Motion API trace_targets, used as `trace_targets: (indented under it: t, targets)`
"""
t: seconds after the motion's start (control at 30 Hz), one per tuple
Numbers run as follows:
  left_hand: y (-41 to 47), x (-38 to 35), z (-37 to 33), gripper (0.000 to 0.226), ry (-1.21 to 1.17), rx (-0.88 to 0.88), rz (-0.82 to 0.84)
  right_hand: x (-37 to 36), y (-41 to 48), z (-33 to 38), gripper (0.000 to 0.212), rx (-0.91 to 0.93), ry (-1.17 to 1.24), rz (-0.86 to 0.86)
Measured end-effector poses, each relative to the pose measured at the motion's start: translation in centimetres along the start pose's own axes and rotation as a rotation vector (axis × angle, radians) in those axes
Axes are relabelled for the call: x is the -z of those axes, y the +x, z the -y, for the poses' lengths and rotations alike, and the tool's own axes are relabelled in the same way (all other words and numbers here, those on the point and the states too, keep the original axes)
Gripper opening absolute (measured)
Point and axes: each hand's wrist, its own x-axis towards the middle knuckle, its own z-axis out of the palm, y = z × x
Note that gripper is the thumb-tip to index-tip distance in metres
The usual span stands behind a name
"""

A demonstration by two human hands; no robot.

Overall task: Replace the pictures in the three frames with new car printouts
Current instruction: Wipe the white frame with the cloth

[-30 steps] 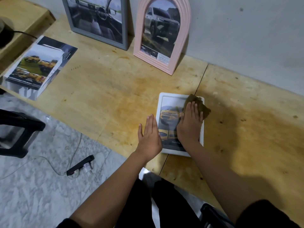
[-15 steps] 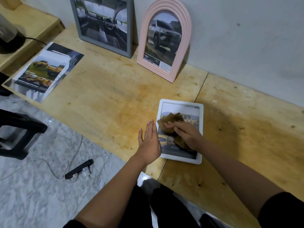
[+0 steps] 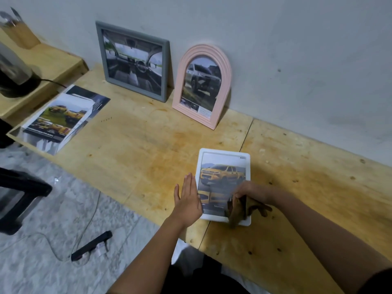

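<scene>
No brand or caption can be read: the printed text under the cars is too small and blurred to make out. A white frame [image 3: 224, 153] lies flat on the plywood table [image 3: 137, 145], showing a yellow pickup printout [image 3: 221, 174] with smaller yellow car pictures below it. The left hand [image 3: 187, 198] lies flat and spread, fingers together, on the table against the frame's left edge. The right hand [image 3: 251, 195] is over the frame's lower right corner, fingers closed around a crumpled brown cloth [image 3: 236, 211] that rests on the glass there and reaches to the frame's bottom border. Against the wall stand a grey frame [image 3: 165, 68] with a car-interior picture and, just to its right, a pink arched frame [image 3: 226, 81] with a dark pickup picture and a small white text block, unreadable. Well to the left, at the table's edge, lies a stack of printouts [image 3: 56, 122] topped by yellow cars. On the floor lies a black device [image 3: 92, 245] with a thin cable.
</scene>
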Motion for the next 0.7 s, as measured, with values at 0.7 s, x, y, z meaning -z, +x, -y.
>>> trace_targets:
  t: [0.7]
  targets:
    - [0.0, 3.3, -2.9, 0.040, -1.152, 0.274, -0.149, -7.9, -2.0, -3.0, 0.033, -0.199, 0.501, -1.085]
